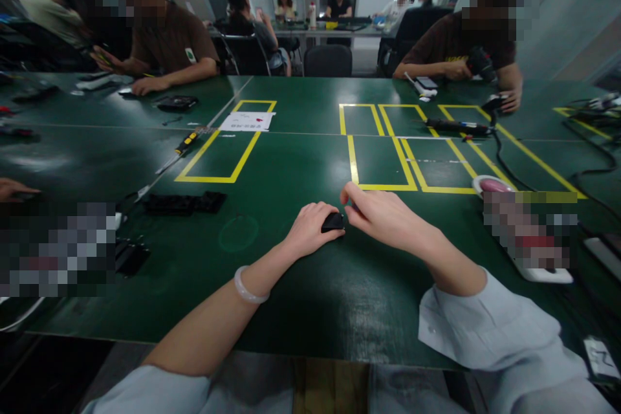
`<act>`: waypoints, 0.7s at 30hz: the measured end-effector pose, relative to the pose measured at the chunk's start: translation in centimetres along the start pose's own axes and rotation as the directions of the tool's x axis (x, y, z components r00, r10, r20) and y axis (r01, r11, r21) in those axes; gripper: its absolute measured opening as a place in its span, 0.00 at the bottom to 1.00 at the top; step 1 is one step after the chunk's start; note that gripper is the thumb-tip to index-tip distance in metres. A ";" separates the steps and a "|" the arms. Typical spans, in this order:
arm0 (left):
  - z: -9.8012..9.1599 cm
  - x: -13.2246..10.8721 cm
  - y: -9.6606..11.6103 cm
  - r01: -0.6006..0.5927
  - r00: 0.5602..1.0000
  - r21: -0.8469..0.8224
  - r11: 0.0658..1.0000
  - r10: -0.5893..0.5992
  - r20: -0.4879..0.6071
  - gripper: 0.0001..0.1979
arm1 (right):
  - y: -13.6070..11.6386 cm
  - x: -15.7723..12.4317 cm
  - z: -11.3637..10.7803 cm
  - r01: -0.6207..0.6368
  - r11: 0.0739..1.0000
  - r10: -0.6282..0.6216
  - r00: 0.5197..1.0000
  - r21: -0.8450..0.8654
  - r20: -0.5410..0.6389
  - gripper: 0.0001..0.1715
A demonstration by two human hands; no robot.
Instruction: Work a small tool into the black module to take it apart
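Note:
My left hand (310,229) rests on the green table (301,168) with its fingers curled round a small black part (332,222). A pale bangle sits on that wrist. My right hand (383,215) lies just right of it, fingers pinched together at the same black part. Whether the right fingers grip it or only touch it is unclear. Both hands meet near the table's middle, below a yellow taped box (381,162).
Black flat parts (184,202) lie to the left, with a screwdriver (187,142) and a white paper (246,121) beyond. A power screwdriver (458,125) with cable lies far right. Other people sit at the far side and left edge.

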State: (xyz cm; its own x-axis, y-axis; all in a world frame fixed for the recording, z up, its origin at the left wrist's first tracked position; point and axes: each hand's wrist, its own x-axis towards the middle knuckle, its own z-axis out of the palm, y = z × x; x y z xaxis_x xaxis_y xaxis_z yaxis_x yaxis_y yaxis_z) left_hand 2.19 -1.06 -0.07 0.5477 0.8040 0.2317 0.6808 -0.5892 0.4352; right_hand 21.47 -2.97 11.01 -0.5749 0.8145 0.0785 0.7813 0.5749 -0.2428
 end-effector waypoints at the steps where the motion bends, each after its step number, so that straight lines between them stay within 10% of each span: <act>1: 0.0 0.0 0.0 0.000 1.000 0.001 1.000 0.000 -0.002 0.20 | 0.0 0.0 0.0 -0.004 1.000 0.004 1.000 -0.004 -0.001 0.10; 21: 0.2 0.1 -0.1 0.015 1.000 -0.006 1.000 -0.015 0.007 0.19 | -0.1 0.0 0.1 -0.007 1.000 0.008 1.000 -0.029 0.004 0.14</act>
State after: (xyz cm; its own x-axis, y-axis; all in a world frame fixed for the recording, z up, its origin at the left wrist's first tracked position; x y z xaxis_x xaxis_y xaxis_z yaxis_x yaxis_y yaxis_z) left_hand 2.29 -0.94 -0.23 0.5407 0.8121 0.2193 0.6858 -0.5765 0.4442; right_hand 21.34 -3.02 10.96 -0.5698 0.8185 0.0732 0.7924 0.5709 -0.2150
